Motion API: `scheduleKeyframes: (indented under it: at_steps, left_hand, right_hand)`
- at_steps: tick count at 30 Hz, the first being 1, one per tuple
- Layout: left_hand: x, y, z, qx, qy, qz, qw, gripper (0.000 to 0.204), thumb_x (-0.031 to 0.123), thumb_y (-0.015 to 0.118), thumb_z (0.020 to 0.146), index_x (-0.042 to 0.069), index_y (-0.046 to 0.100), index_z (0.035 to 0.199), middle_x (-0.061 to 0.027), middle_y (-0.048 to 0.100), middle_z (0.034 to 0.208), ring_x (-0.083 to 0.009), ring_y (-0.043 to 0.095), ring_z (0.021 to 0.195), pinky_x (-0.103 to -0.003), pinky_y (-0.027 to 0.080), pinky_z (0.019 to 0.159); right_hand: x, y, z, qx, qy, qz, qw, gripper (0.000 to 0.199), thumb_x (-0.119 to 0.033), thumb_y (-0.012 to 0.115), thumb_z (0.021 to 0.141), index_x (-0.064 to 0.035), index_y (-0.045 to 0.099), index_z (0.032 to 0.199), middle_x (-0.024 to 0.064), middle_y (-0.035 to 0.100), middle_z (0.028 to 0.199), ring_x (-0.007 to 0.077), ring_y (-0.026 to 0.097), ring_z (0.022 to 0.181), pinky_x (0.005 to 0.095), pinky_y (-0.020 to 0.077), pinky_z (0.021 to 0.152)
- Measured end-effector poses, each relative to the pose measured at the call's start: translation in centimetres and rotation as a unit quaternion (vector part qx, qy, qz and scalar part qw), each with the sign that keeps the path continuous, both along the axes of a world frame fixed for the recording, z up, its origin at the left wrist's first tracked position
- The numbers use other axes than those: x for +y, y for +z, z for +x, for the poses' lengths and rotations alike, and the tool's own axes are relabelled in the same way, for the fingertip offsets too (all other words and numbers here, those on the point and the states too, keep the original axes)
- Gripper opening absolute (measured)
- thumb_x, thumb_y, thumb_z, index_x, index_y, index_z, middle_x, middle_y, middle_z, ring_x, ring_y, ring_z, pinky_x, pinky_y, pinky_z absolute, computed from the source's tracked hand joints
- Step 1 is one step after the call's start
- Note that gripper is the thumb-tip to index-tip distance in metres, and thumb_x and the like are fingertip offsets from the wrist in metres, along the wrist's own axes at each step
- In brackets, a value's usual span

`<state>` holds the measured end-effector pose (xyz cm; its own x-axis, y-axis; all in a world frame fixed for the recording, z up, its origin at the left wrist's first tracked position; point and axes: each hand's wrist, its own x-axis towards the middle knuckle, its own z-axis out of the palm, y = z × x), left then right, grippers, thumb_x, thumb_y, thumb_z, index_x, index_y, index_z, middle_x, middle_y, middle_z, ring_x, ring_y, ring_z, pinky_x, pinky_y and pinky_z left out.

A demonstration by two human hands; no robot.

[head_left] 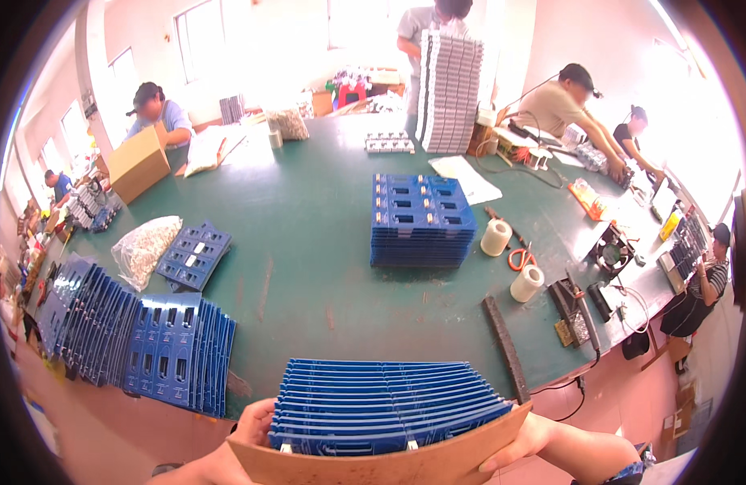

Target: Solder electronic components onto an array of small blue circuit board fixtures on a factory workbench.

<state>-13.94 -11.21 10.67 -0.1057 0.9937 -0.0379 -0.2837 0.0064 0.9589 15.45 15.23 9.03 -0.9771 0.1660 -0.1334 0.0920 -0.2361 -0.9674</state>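
A row of blue panels (389,396), stacked closely with their edges up, stands at the near edge of the green table. Along its near side runs a thin brown board (381,466). My left hand (247,432) is closed around the left end of the panels and board, its fingertips partly hidden behind them. At the right end, my right hand (518,444) grips the board and panels, thumb on the board's near face. What supports the panels from below is hidden.
On the green table (308,242) are a blue panel stack (421,222), leaning blue panels (167,347), a bag of small pale parts (149,246), white rolls (527,283), orange-handled scissors (521,259), a dark bar (506,343) and a soldering iron (581,311). Several people work around it.
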Motion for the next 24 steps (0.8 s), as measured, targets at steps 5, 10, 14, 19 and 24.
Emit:
scheduleKeyframes:
  at_steps: [5,10,14,19,24]
  left_hand:
    - [-0.1,2.2,-1.4,0.231,-0.031,0.123,0.965,0.106,0.022,0.088,0.067,0.005,0.021,0.147,-0.0207,0.034,0.144,-0.0332,0.043,0.131,-0.046,0.037,0.108]
    - [0.0,2.8,-3.0,0.558,-0.056,0.268,0.783,0.073,0.026,0.076,0.079,0.011,0.036,0.138,-0.024,0.038,0.137,-0.0408,0.048,0.122,-0.05,0.042,0.103]
    - [1.3,0.5,-3.7,0.67,0.015,0.473,0.571,0.074,0.027,0.062,0.089,0.034,0.017,0.147,-0.0246,0.041,0.135,-0.0419,0.054,0.117,-0.051,0.046,0.1]
    - [3.3,-2.6,-5.1,0.694,-0.008,0.481,0.536,0.089,0.018,0.066,0.084,0.041,0.009,0.147,-0.0232,0.037,0.14,-0.0399,0.053,0.121,-0.051,0.042,0.105]
    - [6.0,-5.3,-6.2,0.705,-0.014,0.47,0.531,0.088,0.018,0.066,0.083,0.042,0.008,0.145,-0.0232,0.035,0.14,-0.0405,0.05,0.123,-0.05,0.043,0.105]
  right_hand:
    - [0.3,3.5,-0.2,0.107,0.078,0.382,0.914,0.086,-0.011,0.084,0.07,-0.0016,0.036,0.141,0.0224,0.051,0.133,0.0339,0.05,0.124,0.0423,0.0417,0.104]
    - [0.3,3.5,-0.5,0.261,0.024,0.463,0.847,0.077,0.002,0.072,0.076,-0.0025,0.028,0.139,0.0263,0.043,0.139,0.0438,0.046,0.128,0.0504,0.0418,0.106]
    - [0.5,1.0,-0.8,0.338,-0.008,0.585,0.737,0.077,0.001,0.072,0.076,-0.007,0.029,0.139,0.0275,0.042,0.139,0.0464,0.048,0.125,0.0527,0.0443,0.103]
    - [2.4,-2.5,-1.5,0.355,-0.029,0.655,0.666,0.07,-0.003,0.067,0.078,-0.008,0.03,0.137,0.0282,0.044,0.138,0.0486,0.048,0.125,0.0551,0.046,0.101]
    - [3.5,-5.2,-1.9,0.306,-0.055,0.675,0.669,0.074,-0.002,0.067,0.078,-0.0094,0.027,0.14,0.026,0.043,0.14,0.0448,0.047,0.128,0.0515,0.0439,0.104]
